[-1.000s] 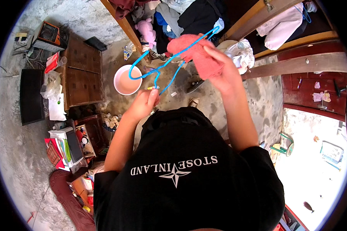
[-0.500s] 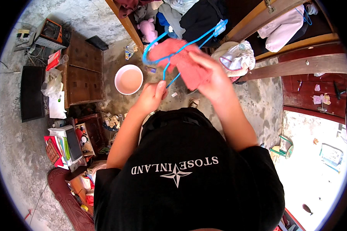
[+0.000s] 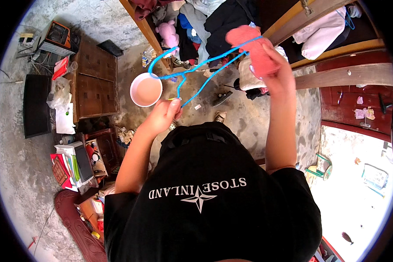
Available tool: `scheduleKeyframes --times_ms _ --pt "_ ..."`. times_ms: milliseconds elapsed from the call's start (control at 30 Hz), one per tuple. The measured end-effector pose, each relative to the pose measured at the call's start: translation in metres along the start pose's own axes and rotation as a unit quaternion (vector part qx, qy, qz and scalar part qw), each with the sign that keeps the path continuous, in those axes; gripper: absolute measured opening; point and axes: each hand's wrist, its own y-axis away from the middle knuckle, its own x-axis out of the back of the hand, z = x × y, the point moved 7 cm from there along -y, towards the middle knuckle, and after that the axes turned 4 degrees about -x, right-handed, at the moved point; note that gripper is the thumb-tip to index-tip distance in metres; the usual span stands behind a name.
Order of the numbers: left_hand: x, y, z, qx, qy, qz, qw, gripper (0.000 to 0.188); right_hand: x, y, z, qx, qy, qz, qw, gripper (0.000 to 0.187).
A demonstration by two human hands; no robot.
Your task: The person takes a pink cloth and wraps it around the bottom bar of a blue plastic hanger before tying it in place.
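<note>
A blue clothes hanger [image 3: 201,67] is held up in front of me, its long bars running from lower left to upper right. My left hand [image 3: 163,114] is closed around its near left corner, the thumb on top. At the far right end, my right hand [image 3: 278,70] grips a coral-red cloth [image 3: 262,54] wrapped about that end of the hanger. Part of the cloth sticks up beyond the blue bar. The right fingers are partly hidden behind the cloth.
A pale basin [image 3: 146,90] of cloudy liquid stands on the floor at left. Ahead is an open wardrobe with piled clothes [image 3: 222,26] and a pink plush toy [image 3: 167,32]. A wooden cabinet [image 3: 96,70] stands left, a wooden beam [image 3: 345,78] right. A dark shoe [image 3: 222,98] lies on the floor.
My right hand has moved right with the cloth, from the middle of the hanger to its far right end. My left hand has shifted slightly left and down, still gripping the hanger.
</note>
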Motion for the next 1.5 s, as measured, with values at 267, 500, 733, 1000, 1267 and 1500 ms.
scheduleKeyframes --times_ms 267,500,733,1000,1267,1500 --pt "-0.004 -0.006 0.002 0.016 0.013 -0.006 1.000 0.066 -0.026 0.004 0.022 -0.036 -0.077 -0.049 0.995 0.039" --pt "-0.019 -0.041 0.007 0.013 0.017 0.032 0.999 0.065 -0.073 0.027 0.091 -0.114 -0.043 -0.112 0.986 0.037" --pt "-0.003 -0.034 0.000 0.053 -0.053 0.047 0.996 0.075 -0.065 0.020 0.062 -0.154 -0.045 -0.122 0.979 0.039" --pt "-0.003 -0.029 0.025 0.078 0.011 -0.008 0.997 0.071 -0.064 0.026 0.073 0.090 0.345 -0.099 0.929 0.030" --pt "0.000 -0.027 0.014 0.093 -0.063 0.021 0.993 0.075 -0.069 0.034 0.058 0.222 0.490 -0.015 0.843 0.024" --pt "-0.002 -0.028 0.020 0.115 -0.119 0.007 0.986 0.076 -0.084 0.047 0.047 0.317 0.543 -0.018 0.778 0.024"
